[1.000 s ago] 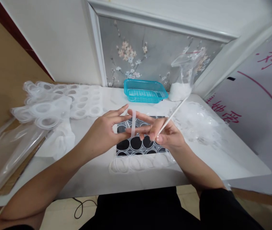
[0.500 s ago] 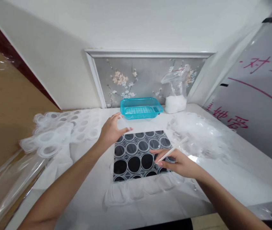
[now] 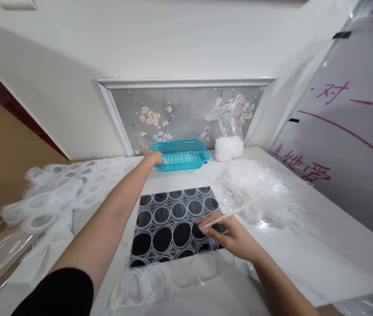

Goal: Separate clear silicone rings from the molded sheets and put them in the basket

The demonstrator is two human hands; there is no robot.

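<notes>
My left hand is at the left end of a translucent blue plastic basket, reaching over its rim. Its fingertips are partly hidden, so their grip is unclear. My right hand pinches a slim white pen-like stick, which slants up to the right. That hand hovers over or rests on the right side of a black sheet with rows of ovals outlined in pale rings. Clear film with white rings extends from the sheet's near edge.
White ring-patterned film is heaped at the left. Crumpled clear plastic lies at the right. Behind it stands a zip bag of white material, against the wall. A board with red writing borders the right side of the white table.
My left hand has moved from the sheet's far left corner up to the blue basket. My right hand still holds the stick over the sheet. The view has shifted slightly.
</notes>
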